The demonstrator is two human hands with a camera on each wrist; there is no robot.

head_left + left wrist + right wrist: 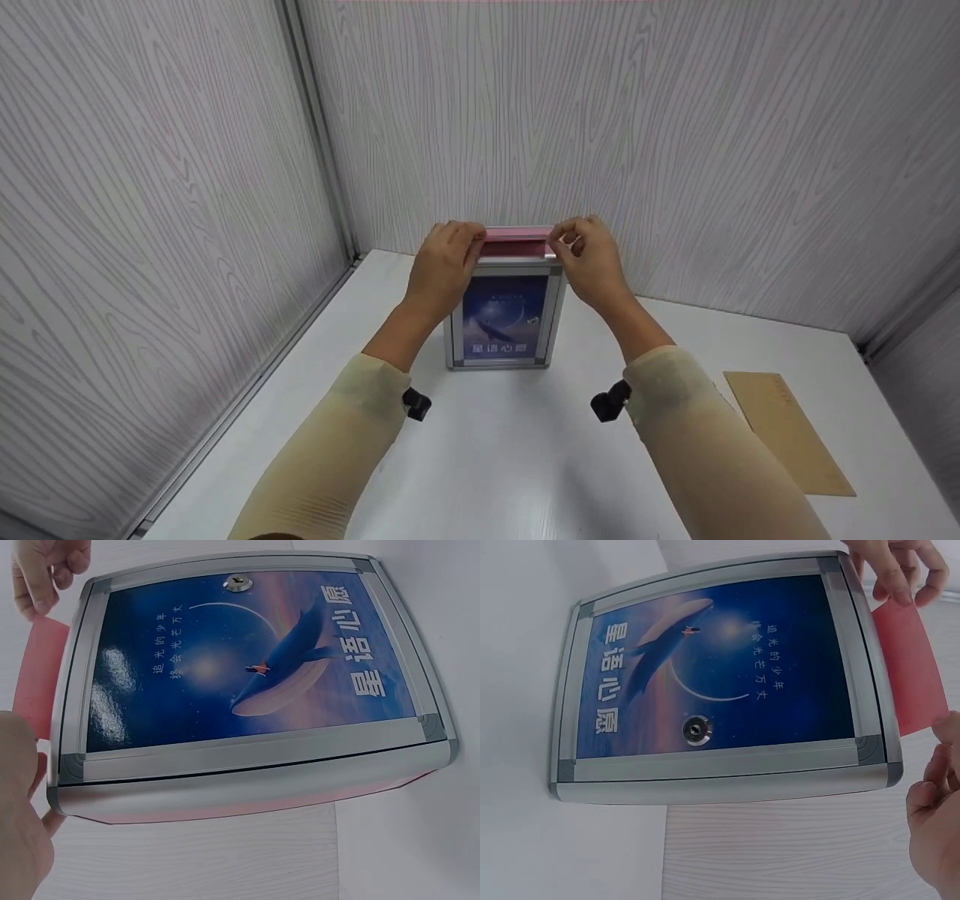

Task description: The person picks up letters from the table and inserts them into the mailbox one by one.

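A lockable suggestion box with a silver frame and a blue whale picture on its front stands upright by the back wall. Its pink top shows in the head view. A flat red envelope or card sticks up out of the top of the box, its lower part hidden. My left hand pinches one end of this red piece, fingertips right by the box's top edge. At the other end, thumb and fingers of my right hand pinch its corner. A round keyhole lock sits on the front panel.
On the white table, a brown kraft envelope lies flat to the right, partly behind my right sleeve. Wood-grained panels rise behind the table and at both sides.
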